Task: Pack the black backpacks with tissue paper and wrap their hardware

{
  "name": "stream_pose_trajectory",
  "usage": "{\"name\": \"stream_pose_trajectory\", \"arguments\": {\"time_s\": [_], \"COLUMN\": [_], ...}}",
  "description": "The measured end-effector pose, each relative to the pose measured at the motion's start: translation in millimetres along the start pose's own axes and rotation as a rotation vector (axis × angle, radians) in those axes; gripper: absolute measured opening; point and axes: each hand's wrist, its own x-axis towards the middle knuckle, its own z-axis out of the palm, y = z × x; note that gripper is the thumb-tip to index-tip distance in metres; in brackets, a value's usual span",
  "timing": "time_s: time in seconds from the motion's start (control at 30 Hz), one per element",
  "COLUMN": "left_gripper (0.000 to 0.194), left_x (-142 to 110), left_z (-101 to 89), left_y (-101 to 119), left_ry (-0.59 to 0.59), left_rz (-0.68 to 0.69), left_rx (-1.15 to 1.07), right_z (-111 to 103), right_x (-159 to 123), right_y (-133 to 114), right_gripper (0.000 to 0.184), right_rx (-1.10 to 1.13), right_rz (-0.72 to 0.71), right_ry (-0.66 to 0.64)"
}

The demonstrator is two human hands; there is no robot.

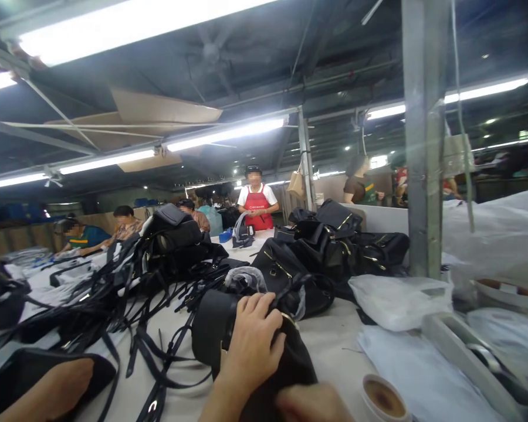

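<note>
Crowding the black bag (297,354) are straps (159,384) and piled bags (321,240).

Up at twelve it's a dark roof (356,41), pipes running across it, and there's a ceiling fan (211,53), blurred, at eleven! A big tube light (127,20) blazes just beside it. Over at ten, tan cardboard sheets (167,108) lie up high, with a lower lamp row (105,162) glowing beneath. Round to two: a thick metal post (425,140), a far tube (488,91) shining behind. Tan partitions (13,240) line nine o'clock, and a pale tabletop (338,334) spreads at five.
</note>
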Motion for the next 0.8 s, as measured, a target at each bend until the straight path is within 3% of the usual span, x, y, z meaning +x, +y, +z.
{"name": "stream_pose_trajectory", "arguments": {"time_s": [0.1, 0.13, 0.17, 0.23, 0.33, 0.43, 0.57, 0.67, 0.8], "left_gripper": [0.014, 0.016, 0.017, 0.018, 0.02, 0.021, 0.037, 0.027, 0.023], "left_x": [-18, -22, -26, -31, -33, -30, -23, -22, -28], "left_z": [2.7, 4.4, 6.1, 8.8, 9.0, 5.7, 4.7, 10.0, 17.8], "left_y": [-5, -7, -7, -6, 0, 11, 23, 25, 23], "left_ry": [0.041, 0.051, 0.059, 0.07, 0.09, 0.079, 0.06, 0.128, 0.19], "left_rz": [0.017, 0.019, 0.019, 0.006, -0.046, -0.071, -0.03, -0.067, -0.085], "left_rx": [-0.083, -0.106, -0.124, -0.143, -0.143, -0.127, -0.106, -0.138, -0.185], "right_z": [-35, -41, -43, -41, -29, -19, -16, -20, -32], "right_x": [-3, -1, 3, 10, 13, 7, -3, -6, -5], "right_y": [-19, -26, -33, -42, -44, -40, -41, -39, -30], "right_gripper": [0.025, 0.03, 0.035, 0.042, 0.045, 0.038, 0.044, 0.039, 0.042], "right_rx": [0.073, 0.126, 0.18, 0.264, 0.306, 0.309, 0.367, 0.375, 0.295], "right_rz": [0.03, 0.068, 0.103, 0.142, 0.115, 0.067, 0.02, 0.023, 0.07], "right_ry": [0.381, 0.429, 0.433, 0.299, 0.175, 0.248, 0.304, 0.328, 0.493]}}
